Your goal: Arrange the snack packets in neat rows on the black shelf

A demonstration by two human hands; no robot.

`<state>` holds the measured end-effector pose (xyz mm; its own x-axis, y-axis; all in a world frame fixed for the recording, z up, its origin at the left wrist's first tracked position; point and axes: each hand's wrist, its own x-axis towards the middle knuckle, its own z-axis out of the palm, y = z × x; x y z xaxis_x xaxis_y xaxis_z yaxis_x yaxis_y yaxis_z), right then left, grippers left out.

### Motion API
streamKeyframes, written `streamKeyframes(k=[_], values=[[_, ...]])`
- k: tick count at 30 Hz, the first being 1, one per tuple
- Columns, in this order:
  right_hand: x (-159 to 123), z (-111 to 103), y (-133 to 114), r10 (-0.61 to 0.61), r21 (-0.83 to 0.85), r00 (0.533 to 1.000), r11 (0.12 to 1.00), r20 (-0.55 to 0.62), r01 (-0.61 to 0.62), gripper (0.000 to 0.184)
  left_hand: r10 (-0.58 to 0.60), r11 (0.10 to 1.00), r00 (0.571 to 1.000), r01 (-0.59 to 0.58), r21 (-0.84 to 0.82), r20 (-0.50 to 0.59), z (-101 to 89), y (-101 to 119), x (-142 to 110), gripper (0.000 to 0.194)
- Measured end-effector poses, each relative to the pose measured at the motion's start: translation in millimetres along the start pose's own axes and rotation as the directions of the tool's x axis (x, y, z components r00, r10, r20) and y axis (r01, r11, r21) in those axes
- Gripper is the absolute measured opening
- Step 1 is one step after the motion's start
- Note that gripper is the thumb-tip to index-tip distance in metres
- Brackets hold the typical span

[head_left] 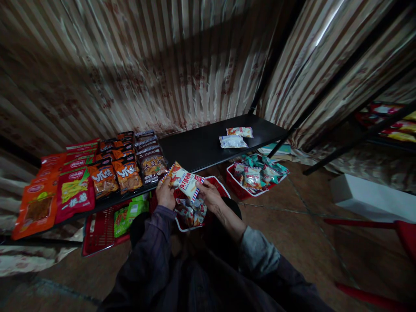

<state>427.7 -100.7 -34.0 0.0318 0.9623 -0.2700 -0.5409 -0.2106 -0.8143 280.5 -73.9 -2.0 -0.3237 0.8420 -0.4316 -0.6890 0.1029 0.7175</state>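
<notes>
A white and orange snack bag with a red-and-blue striped edge is stretched between my two hands. My left hand grips its left end, and my right hand pinches the right end. Directly below, a red basket with a white rim holds several similar snack bags. Two more light bags, one printed side up and one showing a silvery side, lie on the black shelf ahead. My forearms hide part of the basket.
Rows of orange, red, and dark brown snack packs fill the shelf's left side. A red basket of green and white bags stands right on the floor; another basket with green packs sits lower left. Black shelf posts, a white box and a red chair are at right.
</notes>
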Motion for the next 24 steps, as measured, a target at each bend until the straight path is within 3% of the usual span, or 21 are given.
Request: streamKeyframes(k=[2,4,6,8,12,16,24], values=[[8.2,-4.8,-8.5,-0.028,-0.031,1.0,0.999,-0.011,0.027,0.033,-0.063,0.997,0.993,0.058,0.053,0.1,-6.1,5.3,-1.9,0.018],[18.1,-10.7,-22.7,-0.033,-0.081,0.999,0.996,-0.01,0.032,0.03,-0.15,0.981,0.958,0.113,0.159,0.244,-12.2,11.6,-5.0,0.024],[27.9,-15.3,-40.3,-0.015,-0.169,1.0,0.985,0.017,0.018,0.027,-0.202,0.959,0.908,0.108,0.261,0.368,-16.6,15.8,-8.7,0.032],[36.3,-16.7,-58.7,0.013,-0.289,0.995,0.957,0.1,0.016,0.025,-0.206,0.942,0.881,0.061,0.33,0.425,-18.5,16.3,-12.5,0.038],[47.3,-9.2,-89.6,0.033,-0.502,0.964,0.858,0.263,0.108,0.024,-0.078,0.919,0.92,-0.084,0.385,0.385,-18.4,9.1,-19.5,0.043],[52.0,3.7,-108.6,0.091,-0.634,0.916,0.748,0.39,0.196,0.025,0.009,0.909,0.928,-0.164,0.383,0.374,-22.7,2.4,-24.6,0.045],[59.0,27.5,-110.2,0.123,-0.73,0.894,0.631,0.43,0.264,0.026,-0.076,0.958,0.942,-0.022,0.285,0.328,-38.4,-10.9,-36.8,0.045]])
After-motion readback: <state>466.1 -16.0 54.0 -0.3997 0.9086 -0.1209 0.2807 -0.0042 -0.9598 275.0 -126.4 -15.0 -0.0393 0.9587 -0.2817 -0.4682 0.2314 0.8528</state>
